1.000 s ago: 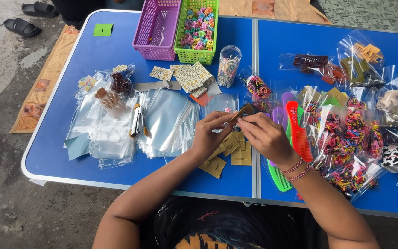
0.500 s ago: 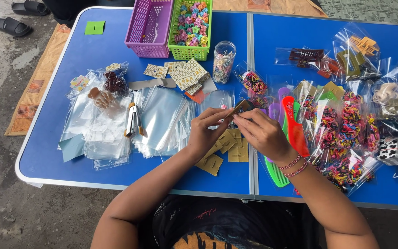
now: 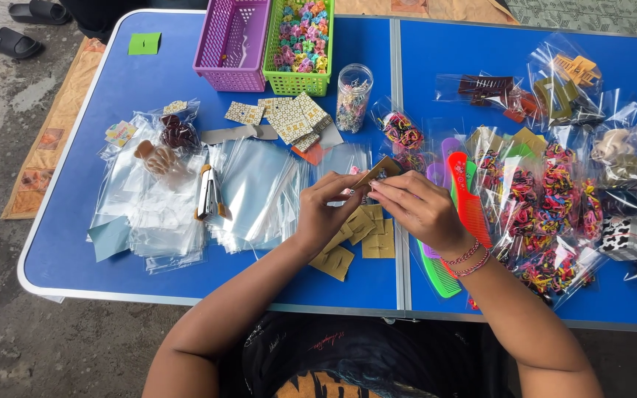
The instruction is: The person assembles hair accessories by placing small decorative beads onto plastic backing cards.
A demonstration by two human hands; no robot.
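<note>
Left hand [image 3: 326,210] and right hand [image 3: 418,206] pinch brown card [image 3: 381,168] with small clip between fingertips. Blank cards [image 3: 359,236] lie just beneath grip, unfilled; clear bags [image 3: 252,191] left of it, most empty.

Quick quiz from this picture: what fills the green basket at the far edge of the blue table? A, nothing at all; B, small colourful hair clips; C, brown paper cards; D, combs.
B: the green basket is heaped with small colourful hair clips, while the purple basket beside it looks almost bare.
</note>
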